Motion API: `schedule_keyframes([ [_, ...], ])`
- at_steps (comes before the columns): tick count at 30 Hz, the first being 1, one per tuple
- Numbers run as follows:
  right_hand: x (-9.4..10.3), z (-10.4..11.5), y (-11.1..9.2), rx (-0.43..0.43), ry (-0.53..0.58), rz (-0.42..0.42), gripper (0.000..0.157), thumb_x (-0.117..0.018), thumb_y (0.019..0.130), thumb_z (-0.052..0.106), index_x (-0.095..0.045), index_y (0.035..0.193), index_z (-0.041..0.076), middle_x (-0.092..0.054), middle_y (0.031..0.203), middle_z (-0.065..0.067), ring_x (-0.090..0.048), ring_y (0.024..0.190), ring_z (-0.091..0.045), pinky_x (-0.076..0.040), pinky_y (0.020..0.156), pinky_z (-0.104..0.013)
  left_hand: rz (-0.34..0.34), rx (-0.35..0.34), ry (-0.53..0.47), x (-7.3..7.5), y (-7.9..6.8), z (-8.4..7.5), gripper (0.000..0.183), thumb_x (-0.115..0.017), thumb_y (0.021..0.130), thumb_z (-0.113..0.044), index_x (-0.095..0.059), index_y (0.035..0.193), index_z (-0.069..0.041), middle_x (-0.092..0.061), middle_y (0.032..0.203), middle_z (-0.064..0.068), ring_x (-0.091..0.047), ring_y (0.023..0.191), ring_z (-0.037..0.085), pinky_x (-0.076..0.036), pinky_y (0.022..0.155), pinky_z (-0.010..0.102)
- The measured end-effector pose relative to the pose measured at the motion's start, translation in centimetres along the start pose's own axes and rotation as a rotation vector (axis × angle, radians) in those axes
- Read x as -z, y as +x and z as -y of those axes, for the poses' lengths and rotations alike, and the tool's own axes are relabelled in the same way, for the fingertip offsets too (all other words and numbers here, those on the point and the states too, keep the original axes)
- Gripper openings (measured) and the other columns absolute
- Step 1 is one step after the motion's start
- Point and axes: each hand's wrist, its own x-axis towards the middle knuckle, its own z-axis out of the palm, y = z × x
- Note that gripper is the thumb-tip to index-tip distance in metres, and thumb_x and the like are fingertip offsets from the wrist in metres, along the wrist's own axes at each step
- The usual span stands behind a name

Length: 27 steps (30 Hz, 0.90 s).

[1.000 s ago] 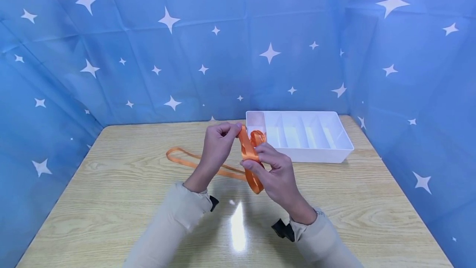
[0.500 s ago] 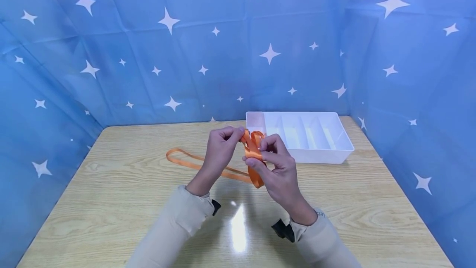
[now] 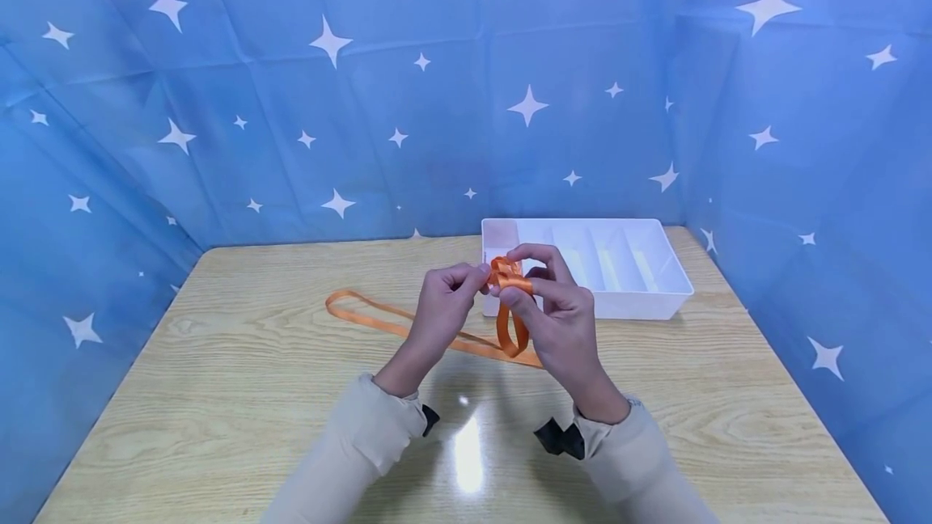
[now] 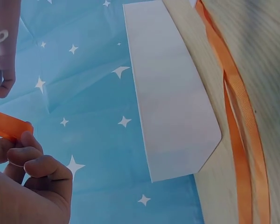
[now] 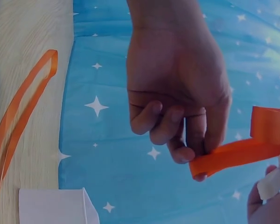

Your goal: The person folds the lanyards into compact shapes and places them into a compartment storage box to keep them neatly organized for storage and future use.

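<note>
Between both hands, in the head view, is an orange ribbon (image 3: 504,331), bunched into loops above the table. My left hand (image 3: 446,302) pinches its upper part with thumb and forefinger; the right wrist view shows that same left hand (image 5: 177,88) gripping a flat strip. Close by on the right, my right hand (image 3: 566,314) holds a fold of ribbon between thumb and fingers, with its forefinger raised over the loops. A long doubled length of the ribbon trails left across the table, also visible in the left wrist view. Fingers partly hide the bunched loops.
A white divided box (image 3: 619,304) stands at the back of the wooden table (image 3: 240,395), just behind the right hand. Blue star-patterned cloth (image 3: 437,103) hangs behind and along both sides.
Both hands have shifted slightly right, with the left also lower and nearer the right. The right forefinger has lifted up over the ribbon loops, and the strip between the hands has shortened.
</note>
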Motion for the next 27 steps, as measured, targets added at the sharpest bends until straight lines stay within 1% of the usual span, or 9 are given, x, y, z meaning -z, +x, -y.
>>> schedule_keyframes([
  [4,0.1,0.0,0.1,-0.025,0.025,0.0,0.048,-0.071,0.091,0.031,-0.071,0.092,-0.017,-0.056,0.121,-0.016,-0.051,0.106,-0.033,-0.049,0.081,-0.026,0.023,-0.004,-0.012,-0.3,-0.2,0.2,0.036,-0.059,0.102,-0.026,-0.074,0.081,-0.001,-0.054,0.07,0.002,-0.04,0.06,0.018,-0.032,0.05,0.024],
  [7,0.1,0.1,0.1,-0.049,0.052,0.006,0.049,-0.071,0.091,0.031,-0.07,0.094,-0.018,-0.055,0.122,-0.016,-0.052,0.105,-0.032,-0.051,0.081,-0.026,0.039,0.005,-0.036,-0.6,-0.3,0.2,0.036,-0.059,0.102,-0.026,-0.075,0.082,0.0,-0.055,0.072,0.003,-0.041,0.061,0.018,-0.032,0.05,0.024],
  [11,0.1,0.2,0.3,-0.061,0.143,0.008,0.052,-0.069,0.093,0.026,-0.064,0.095,-0.025,-0.054,0.125,-0.016,-0.053,0.108,-0.03,-0.053,0.082,-0.026,0.077,0.03,-0.075,-0.9,-0.6,0.3,0.035,-0.06,0.101,-0.026,-0.072,0.083,0.002,-0.052,0.069,0.002,-0.039,0.058,0.017,-0.031,0.049,0.023],
  [13,0.1,0.2,0.4,-0.059,0.187,0.003,0.052,-0.069,0.094,0.023,-0.061,0.096,-0.028,-0.053,0.125,-0.017,-0.053,0.11,-0.031,-0.054,0.082,-0.026,0.101,0.03,-0.091,-1.0,-0.9,0.3,0.036,-0.06,0.101,-0.027,-0.071,0.082,0.001,-0.047,0.066,0.002,-0.038,0.057,0.018,-0.031,0.049,0.024],
  [17,0.0,0.1,0.4,-0.069,0.216,-0.006,0.047,-0.068,0.094,0.022,-0.064,0.097,-0.024,-0.052,0.126,-0.018,-0.051,0.117,-0.034,-0.055,0.085,-0.028,0.145,0.021,-0.105,-1.3,-1.4,0.5,0.039,-0.057,0.102,-0.026,-0.064,0.074,0.001,-0.039,0.059,0.003,-0.037,0.055,0.019,-0.03,0.05,0.025],
  [19,0.0,0.0,0.4,-0.076,0.215,-0.006,0.043,-0.068,0.094,0.022,-0.066,0.096,-0.021,-0.052,0.127,-0.017,-0.048,0.121,-0.035,-0.055,0.087,-0.029,0.161,0.027,-0.118,-1.3,-1.7,0.6,0.039,-0.054,0.103,-0.023,-0.061,0.072,-0.001,-0.039,0.058,0.003,-0.038,0.056,0.019,-0.031,0.051,0.025],
  [21,0.0,-0.1,0.5,-0.077,0.21,-0.005,0.042,-0.068,0.095,0.022,-0.067,0.096,-0.02,-0.052,0.126,-0.017,-0.046,0.123,-0.036,-0.055,0.087,-0.029,0.179,0.033,-0.142,-1.4,-1.9,0.8,0.038,-0.052,0.104,-0.022,-0.064,0.075,0.001,-0.041,0.06,0.003,-0.038,0.057,0.018,-0.033,0.051,0.024],
  [24,0.0,-0.3,0.5,-0.07,0.212,-0.006,0.042,-0.067,0.095,0.021,-0.067,0.095,-0.02,-0.052,0.126,-0.017,-0.044,0.125,-0.036,-0.055,0.087,-0.029,0.198,0.042,-0.178,-1.5,-2.2,1.2,0.039,-0.051,0.105,-0.023,-0.069,0.084,0.004,-0.043,0.063,0.003,-0.037,0.057,0.017,-0.034,0.053,0.023],
  [27,0.0,-0.4,0.5,-0.076,0.21,-0.014,0.044,-0.067,0.095,0.023,-0.066,0.094,-0.021,-0.052,0.126,-0.017,-0.046,0.123,-0.035,-0.055,0.086,-0.028,0.195,0.051,-0.185,-1.6,-2.4,1.4,0.042,-0.05,0.106,-0.025,-0.069,0.085,0.006,-0.04,0.061,0.002,-0.036,0.054,0.016,-0.032,0.052,0.022],
])
